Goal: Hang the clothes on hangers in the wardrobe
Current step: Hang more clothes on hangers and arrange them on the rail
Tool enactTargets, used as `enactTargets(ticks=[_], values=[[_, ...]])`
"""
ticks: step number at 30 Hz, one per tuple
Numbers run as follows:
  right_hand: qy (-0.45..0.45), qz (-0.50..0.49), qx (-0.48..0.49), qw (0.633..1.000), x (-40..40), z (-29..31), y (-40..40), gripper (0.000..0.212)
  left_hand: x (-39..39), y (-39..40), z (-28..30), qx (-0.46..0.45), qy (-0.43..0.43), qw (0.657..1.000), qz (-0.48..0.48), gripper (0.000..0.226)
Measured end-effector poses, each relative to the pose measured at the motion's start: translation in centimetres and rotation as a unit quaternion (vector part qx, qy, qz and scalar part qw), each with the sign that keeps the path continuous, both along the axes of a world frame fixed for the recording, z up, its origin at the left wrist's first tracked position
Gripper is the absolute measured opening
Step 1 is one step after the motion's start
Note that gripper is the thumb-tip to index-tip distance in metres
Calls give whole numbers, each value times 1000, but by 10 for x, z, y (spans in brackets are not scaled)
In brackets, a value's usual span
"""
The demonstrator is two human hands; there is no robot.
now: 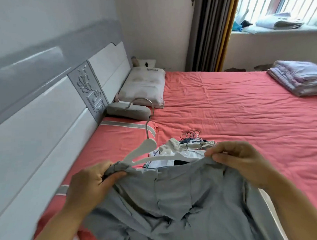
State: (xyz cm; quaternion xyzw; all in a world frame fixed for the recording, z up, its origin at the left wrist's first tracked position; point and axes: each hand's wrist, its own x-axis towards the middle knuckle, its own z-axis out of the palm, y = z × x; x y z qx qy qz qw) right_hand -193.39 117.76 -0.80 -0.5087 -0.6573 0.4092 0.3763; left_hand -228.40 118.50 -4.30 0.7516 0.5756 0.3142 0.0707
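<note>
A grey garment [175,197] hangs in front of me over the bed. My left hand [91,182] grips its bunched top-left edge together with one end of a white plastic hanger [146,147], whose metal hook rises toward the headboard. My right hand [235,160] pinches the garment's top-right edge, where the hanger's other arm slips behind the cloth. Behind the garment a pile of other clothes [184,147] lies on the sheet, with a bunch of metal hanger hooks [191,133] sticking out. No wardrobe is in view.
The bed has a coral-red sheet [235,120]. A white pillow [143,86] and a small grey cushion [128,112] lie against the headboard [44,106] on the left. A folded purple blanket [299,79] sits far right. Curtains and a window sill are behind.
</note>
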Motion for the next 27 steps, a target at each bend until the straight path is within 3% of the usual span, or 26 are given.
enactTargets(ticks=[4, 9, 18, 23, 27], values=[[-22, 107, 8, 994, -71, 47, -38, 17, -74, -71, 41, 19, -29, 998, 44, 40], [22, 224, -18, 974, -148, 93, -74, 12, -163, -144, 86, 56, -62, 988, 131, 55], [92, 340, -29, 936, -270, 145, -118, 19, -275, -251, 135, 123, -87, 972, 182, 69], [65, 320, 85, 942, -312, 159, -121, 7, -297, -292, 148, 162, -94, 960, 207, 47], [57, 339, 134, 929, -338, 184, -117, 5, -308, -325, 160, 152, -18, 958, 243, 66]])
